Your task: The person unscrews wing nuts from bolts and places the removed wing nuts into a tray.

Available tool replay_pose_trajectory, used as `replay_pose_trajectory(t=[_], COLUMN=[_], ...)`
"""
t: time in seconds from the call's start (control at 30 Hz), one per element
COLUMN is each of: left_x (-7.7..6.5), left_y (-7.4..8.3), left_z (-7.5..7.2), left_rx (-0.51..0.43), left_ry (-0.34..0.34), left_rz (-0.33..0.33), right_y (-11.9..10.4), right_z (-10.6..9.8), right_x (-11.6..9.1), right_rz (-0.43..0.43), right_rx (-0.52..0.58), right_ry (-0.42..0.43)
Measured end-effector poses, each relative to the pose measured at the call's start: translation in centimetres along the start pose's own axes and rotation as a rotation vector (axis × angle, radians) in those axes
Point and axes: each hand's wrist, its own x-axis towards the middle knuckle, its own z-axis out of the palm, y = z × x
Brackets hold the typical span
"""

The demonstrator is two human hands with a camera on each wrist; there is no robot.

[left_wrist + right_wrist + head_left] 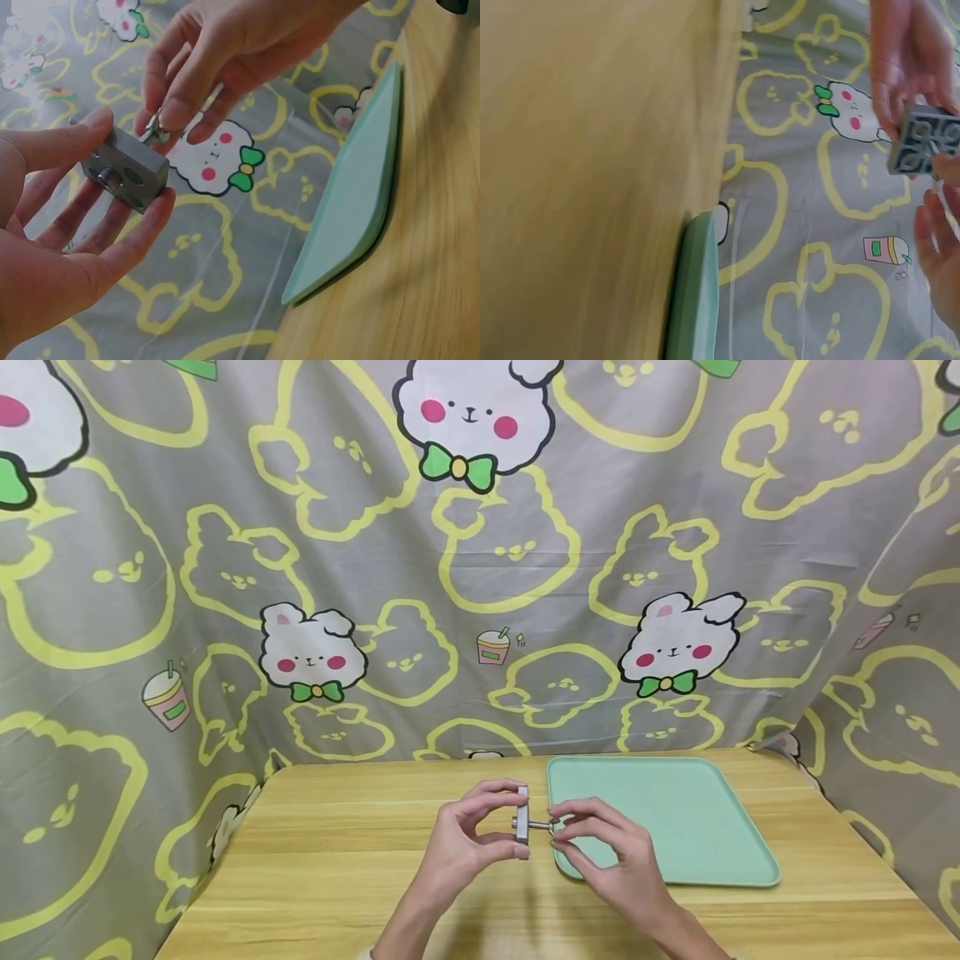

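A grey metal block with several round holes is held up over the table between the thumb and fingers of my left hand. A thin metal bolt passes through one hole; its end shows on the near face in the left wrist view. My right hand pinches the bolt's outer end, on the block's right side. The fingertips partly hide that end, so its exact shape is unclear. In the right wrist view the block shows its holed face, partly behind the right fingers.
A light green tray lies on the wooden table, at the right and just behind my right hand. A grey patterned curtain hangs around the back and sides of the table.
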Motion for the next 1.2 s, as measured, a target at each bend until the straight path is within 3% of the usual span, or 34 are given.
replay_pose_trajectory(t=[0.07,0.33,0.43,0.5,0.7,1.07,1.2], left_x=[0.0,-0.1,-0.1,-0.1,-0.1,-0.2,-0.1], left_y=[0.1,0.2,0.2,0.1,-0.1,-0.2,-0.2], left_z=[0.0,0.2,0.4,0.5,0.9,0.9,0.9], left_rx=[0.005,0.050,0.087,0.108,0.148,0.170,0.159], left_ry=[0.001,0.004,0.007,0.006,-0.006,-0.024,-0.023], left_rz=[0.004,-0.023,-0.024,-0.020,-0.014,-0.021,-0.031], right_y=[0.1,-0.3,-0.3,-0.3,-0.2,0.0,-0.1], right_z=[-0.3,-0.9,-1.0,-1.1,-1.5,-1.6,-1.6], right_x=[-0.3,-0.3,0.0,0.1,0.0,-0.1,-0.2], right_rz=[0.136,0.862,1.067,1.153,1.252,1.234,1.181], right_rx=[0.054,0.303,0.386,0.444,0.565,0.604,0.566], right_ry=[-0.008,0.036,0.048,0.031,-0.028,-0.067,-0.083])
